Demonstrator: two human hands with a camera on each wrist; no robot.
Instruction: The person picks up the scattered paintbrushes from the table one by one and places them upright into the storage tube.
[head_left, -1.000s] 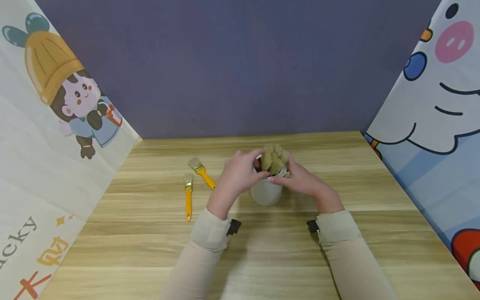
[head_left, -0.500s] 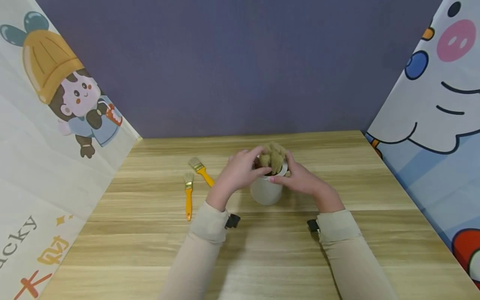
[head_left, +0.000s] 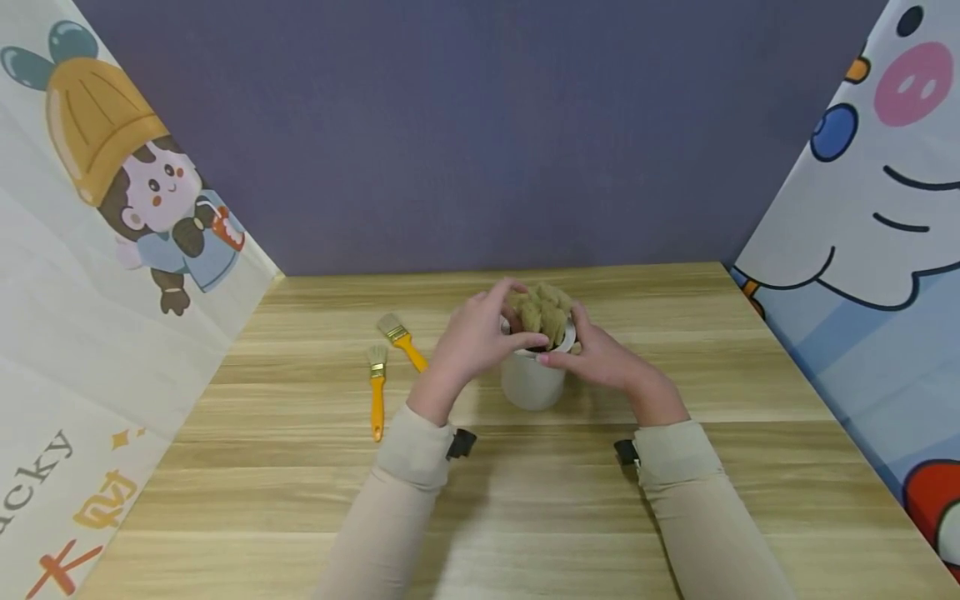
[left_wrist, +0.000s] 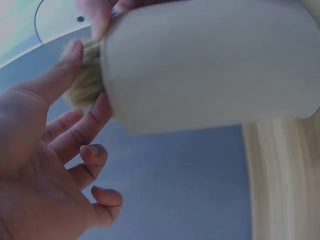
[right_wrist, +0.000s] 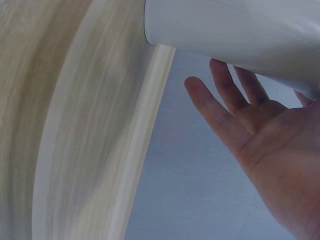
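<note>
An off-white cup (head_left: 533, 383) stands upright on the table. Tan bristle tufts (head_left: 551, 315), looking like the heads of paintbrushes, stick up out of its mouth; whatever lies below the rim is hidden. My left hand (head_left: 478, 335) has its thumb and fingers on either side of the tufts. In the left wrist view the thumb touches the bristles (left_wrist: 86, 85), and the last fingers are loosely bent. At the cup's right side my right hand (head_left: 603, 357) holds the rim, thumb in front. Its lower fingers (right_wrist: 227, 87) spread beside the wall in the right wrist view.
Two paintbrushes with yellow handles, one upright in view (head_left: 377, 396) and one slanted (head_left: 403, 343), lie on the wooden table (head_left: 300, 500) left of the cup. A dark blue-grey panel (head_left: 480, 133) rises behind the table, and printed cartoon sheets flank it.
My left hand has shifted slightly left, and its index finger has risen and spread away from the tufts. The tufts have moved a little leftward. My right hand and the cup stay in place.
</note>
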